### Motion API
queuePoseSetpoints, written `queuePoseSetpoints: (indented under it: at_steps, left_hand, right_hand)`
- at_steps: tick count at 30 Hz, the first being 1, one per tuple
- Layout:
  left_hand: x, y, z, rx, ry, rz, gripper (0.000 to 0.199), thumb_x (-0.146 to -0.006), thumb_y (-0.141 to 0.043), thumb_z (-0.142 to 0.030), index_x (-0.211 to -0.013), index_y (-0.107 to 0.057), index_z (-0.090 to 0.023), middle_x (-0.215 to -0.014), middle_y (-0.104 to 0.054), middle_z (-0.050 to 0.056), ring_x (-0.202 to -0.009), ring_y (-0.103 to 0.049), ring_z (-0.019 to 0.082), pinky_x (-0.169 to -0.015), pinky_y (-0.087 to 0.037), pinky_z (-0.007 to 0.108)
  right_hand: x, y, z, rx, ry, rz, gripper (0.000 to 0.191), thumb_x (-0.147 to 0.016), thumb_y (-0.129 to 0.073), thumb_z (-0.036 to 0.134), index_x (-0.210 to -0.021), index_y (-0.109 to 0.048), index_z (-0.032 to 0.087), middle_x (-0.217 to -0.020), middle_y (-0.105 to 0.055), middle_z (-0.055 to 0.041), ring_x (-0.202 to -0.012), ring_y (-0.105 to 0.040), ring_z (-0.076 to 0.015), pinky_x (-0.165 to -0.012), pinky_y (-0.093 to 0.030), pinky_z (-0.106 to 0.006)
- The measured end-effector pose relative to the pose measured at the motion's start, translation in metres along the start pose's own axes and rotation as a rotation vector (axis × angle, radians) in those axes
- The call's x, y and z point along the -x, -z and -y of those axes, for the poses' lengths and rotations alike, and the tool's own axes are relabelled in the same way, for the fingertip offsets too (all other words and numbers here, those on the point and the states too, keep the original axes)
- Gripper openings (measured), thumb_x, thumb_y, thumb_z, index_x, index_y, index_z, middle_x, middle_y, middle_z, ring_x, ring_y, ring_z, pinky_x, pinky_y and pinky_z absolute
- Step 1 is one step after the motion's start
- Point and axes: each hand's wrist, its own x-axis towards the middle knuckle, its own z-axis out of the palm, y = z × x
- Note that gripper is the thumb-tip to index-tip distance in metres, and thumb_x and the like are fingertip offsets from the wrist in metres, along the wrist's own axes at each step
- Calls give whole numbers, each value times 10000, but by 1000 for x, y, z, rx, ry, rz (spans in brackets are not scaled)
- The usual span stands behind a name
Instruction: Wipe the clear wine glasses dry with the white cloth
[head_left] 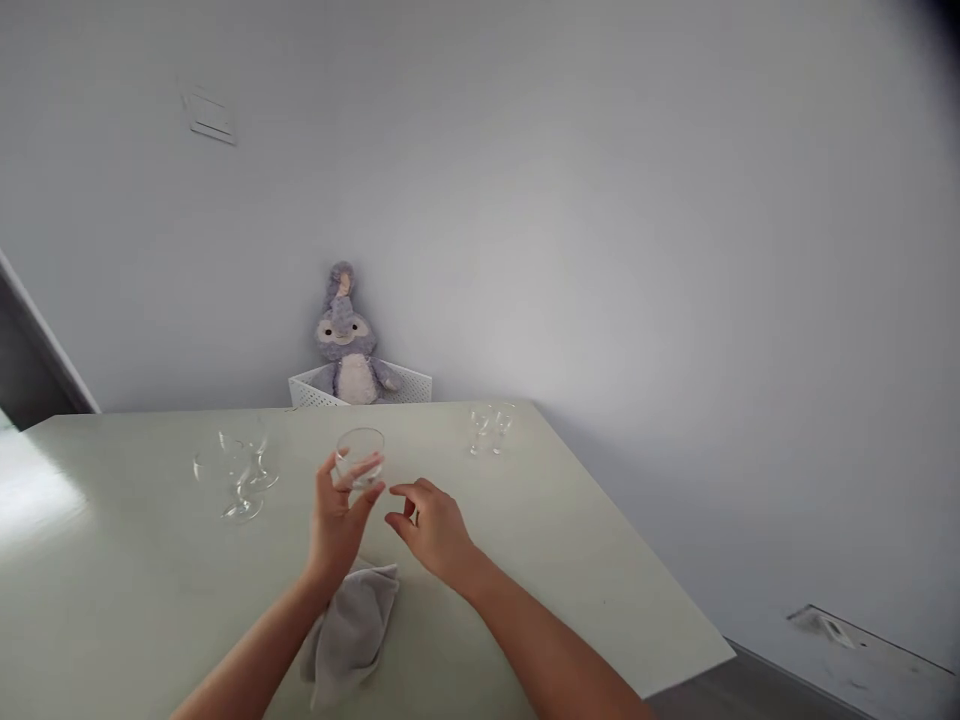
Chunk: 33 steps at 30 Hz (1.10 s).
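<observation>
My left hand [341, 515] grips a clear drinking glass [360, 445] above the table, fingers and thumb around its lower part. The rim faces up; whether a stem lies below the fingers I cannot tell. Just right of the glass is my right hand [435, 525], its curled fingers and thumb apart with nothing between them. A crumpled grey cloth [356, 630] lies on the table below my hands, partly behind my left forearm. To the left stand several clear stemmed glasses [241, 508]. Two smaller stemmed glasses [480, 425] stand at the far right.
The pale table [570, 580] has a slanting right edge and a back edge near the wall. Behind it, a grey plush toy [356, 375] sits in a white perforated basket [412, 385]. A switch plate [210, 117] is on the wall.
</observation>
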Motion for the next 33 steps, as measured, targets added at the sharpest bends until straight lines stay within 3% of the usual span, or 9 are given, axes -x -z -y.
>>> queuePoseSetpoints:
  at_steps: [4, 7, 11, 15, 18, 22, 27, 30, 33]
  left_hand:
    - [21, -30, -5, 12, 14, 209, 563, -717, -606, -292, -1192, -304, -256, -1077, -614, 72, -1158, -452, 217, -887, -394, 377]
    - [26, -29, -12, -224, -3, 224, 620, -695, -619, -300, -1245, -334, -290, -1162, -573, 66, -1093, -496, 237, -743, -443, 312]
    - [20, 5, -5, -512, -54, 141, 648, -703, -586, -369, -1284, -305, -313, -1214, -531, 48, -937, -564, 240, -433, -352, 225]
    - [9, 42, 17, -580, -40, -104, 572, -714, -540, -414, -1237, -350, -281, -1096, -592, 38, -1070, -493, 255, -498, -390, 236]
    - [1, 59, 32, -527, 76, -241, 540, -706, -537, -409, -1202, -386, -260, -1037, -607, 44, -953, -554, 236, -604, -422, 286]
    - [-6, 70, 50, -365, 164, -305, 548, -671, -566, -383, -1172, -403, -236, -944, -606, 30, -778, -577, 181, -655, -424, 303]
    - [-7, 74, 67, -248, 232, -329, 501, -644, -584, -347, -1108, -434, -231, -838, -580, -4, -705, -540, 142, -610, -405, 255]
    - [-4, 74, 68, -173, 257, -344, 442, -659, -565, -318, -1076, -438, -243, -832, -559, -16, -670, -514, 115, -583, -386, 228]
    - [-2, 76, 62, -107, 260, -476, 368, -646, -555, -261, -1001, -463, -231, -861, -521, -13, -704, -501, 98, -642, -403, 229]
  right_hand:
    - [-6, -4, -12, -125, 63, 2, 154, -755, -500, 206, -807, -639, 245, -725, -599, 12, -676, -530, -148, -631, -372, -242]
    - [-7, 1, -40, -25, -34, -38, 180, -768, -466, 220, -661, -611, 210, -642, -577, 26, -614, -507, -122, -593, -352, -211]
    - [-10, 33, -97, 177, -317, -183, 186, -760, -480, 277, -672, -606, 174, -578, -554, 20, -563, -485, -115, -579, -335, -207]
    - [-12, 69, -146, 267, -462, -274, 205, -771, -451, 268, -751, -620, 154, -648, -600, -31, -621, -528, -149, -585, -333, -225]
    - [-16, 84, -166, 306, -544, -294, 235, -781, -439, 276, -845, -631, 158, -738, -636, -58, -682, -563, -164, -588, -344, -225]
    - [-27, 87, -177, 339, -607, -298, 277, -793, -430, 294, -926, -633, 159, -865, -654, -83, -775, -589, -181, -613, -366, -231]
    - [-38, 86, -178, 377, -620, -298, 282, -787, -444, 291, -949, -632, 158, -948, -651, -98, -869, -585, -197, -672, -380, -244]
    - [-33, 86, -172, 388, -611, -284, 286, -775, -454, 299, -960, -612, 149, -926, -652, -98, -866, -585, -199, -706, -383, -251]
    - [-18, 88, -169, 391, -614, -275, 361, -765, -447, 330, -1051, -536, 129, -901, -640, -110, -834, -585, -220, -706, -393, -286]
